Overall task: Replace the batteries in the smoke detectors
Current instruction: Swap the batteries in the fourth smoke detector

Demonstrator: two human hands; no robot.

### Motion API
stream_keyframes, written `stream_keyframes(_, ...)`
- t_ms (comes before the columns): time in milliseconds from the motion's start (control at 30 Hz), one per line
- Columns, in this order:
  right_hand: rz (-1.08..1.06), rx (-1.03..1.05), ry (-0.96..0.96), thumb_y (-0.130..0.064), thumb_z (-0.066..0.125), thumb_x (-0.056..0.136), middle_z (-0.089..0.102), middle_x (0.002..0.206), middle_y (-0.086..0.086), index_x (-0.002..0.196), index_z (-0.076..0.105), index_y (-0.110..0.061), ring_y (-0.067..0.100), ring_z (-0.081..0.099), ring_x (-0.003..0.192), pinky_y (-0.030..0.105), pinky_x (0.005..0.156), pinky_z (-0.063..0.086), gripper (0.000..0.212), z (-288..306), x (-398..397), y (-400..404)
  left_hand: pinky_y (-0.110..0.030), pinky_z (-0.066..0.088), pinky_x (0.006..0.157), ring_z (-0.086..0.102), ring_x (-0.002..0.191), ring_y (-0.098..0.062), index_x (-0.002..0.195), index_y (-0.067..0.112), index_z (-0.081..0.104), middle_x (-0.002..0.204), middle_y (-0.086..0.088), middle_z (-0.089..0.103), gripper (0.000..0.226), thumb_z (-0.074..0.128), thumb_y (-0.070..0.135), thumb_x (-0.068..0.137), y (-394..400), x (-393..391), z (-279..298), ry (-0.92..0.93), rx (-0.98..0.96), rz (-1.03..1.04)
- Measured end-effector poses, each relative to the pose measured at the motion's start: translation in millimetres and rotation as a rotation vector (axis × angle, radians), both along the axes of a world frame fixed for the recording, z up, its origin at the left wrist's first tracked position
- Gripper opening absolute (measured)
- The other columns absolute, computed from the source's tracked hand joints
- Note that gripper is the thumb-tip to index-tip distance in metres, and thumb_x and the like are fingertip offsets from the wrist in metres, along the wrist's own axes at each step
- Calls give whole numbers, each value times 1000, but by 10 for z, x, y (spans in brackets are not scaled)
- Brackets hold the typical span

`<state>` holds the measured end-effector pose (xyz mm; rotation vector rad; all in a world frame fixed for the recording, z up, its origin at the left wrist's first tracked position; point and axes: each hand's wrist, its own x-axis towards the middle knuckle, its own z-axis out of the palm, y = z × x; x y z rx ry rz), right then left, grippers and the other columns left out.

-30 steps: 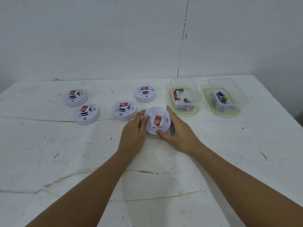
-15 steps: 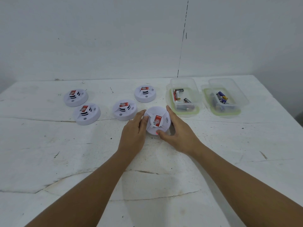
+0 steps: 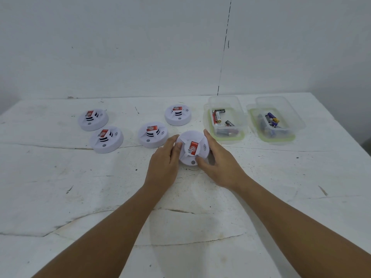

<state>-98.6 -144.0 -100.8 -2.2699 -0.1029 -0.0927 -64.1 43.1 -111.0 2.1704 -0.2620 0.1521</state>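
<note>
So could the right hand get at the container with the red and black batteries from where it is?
Probably yes. The right hand grips the smoke detector, and the open container sits just beyond its fingertips with nothing between them; it would have to release the detector first.

1. Black battery (image 3: 219, 111) in the left clear box (image 3: 206, 117) – white letters read "READY", the start of the word hidden.
2. Red stickers on the smoke detectors, such as the held one (image 3: 193, 149) – a white round sign, the small print too blurred to read.
</note>
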Motion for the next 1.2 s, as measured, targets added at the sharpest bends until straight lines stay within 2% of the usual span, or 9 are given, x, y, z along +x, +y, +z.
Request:
stream_keyframes(67,1,8,10,-61,53,85,35,165,-15,166,9,-32,6,40,146,42,116,44,96,10,-4,1,-11,45,74,67,99,-11,144,27,55,117,6,72,44,35,44,110,0,4,-3,4,0,3)
stream_keyframes(200,9,27,18,-53,57,87,35,165,-15,167,10,-30,5,40,147,41,117,43,96,11,-13,-3,-9,43,72,67,98,-10,143,28,56,115,7,72,40,36,42,111,1,4,4,7,-4,6)
stream_keyframes(433,4,29,25,-61,53,82,37,164,-17,167,10,-32,2,41,144,37,116,44,99,20,-12,3,-9,42,68,65,90,-7,143,27,56,112,5,73,41,36,42,110,-4,5,5,2,-1,7)
stream_keyframes(633,15,30,17,-48,62,93,34,166,-16,167,11,-29,3,38,147,39,118,42,92,6,-8,-4,-8,42,69,65,93,-9,144,27,55,113,5,72,42,37,41,110,-3,2,10,10,2,11)
stream_keyframes(800,6,35,26,-59,54,83,39,163,-16,167,10,-31,3,43,143,38,115,44,98,20,-17,3,-9,43,71,66,94,-7,143,27,56,113,7,72,39,37,39,111,5,4,2,-3,-2,4)
stream_keyframes(1067,7,45,35,-60,54,82,40,162,-15,167,11,-31,4,44,142,38,114,45,100,25,-18,4,-6,42,70,66,96,-10,143,27,56,114,7,72,40,37,40,111,-3,8,1,0,-6,7)
stream_keyframes(1200,11,51,31,-60,54,81,38,164,-16,167,11,-31,3,42,145,39,116,44,99,25,-21,3,-10,42,72,67,96,-11,143,27,56,114,7,72,40,36,41,111,-1,1,8,-1,-6,3)
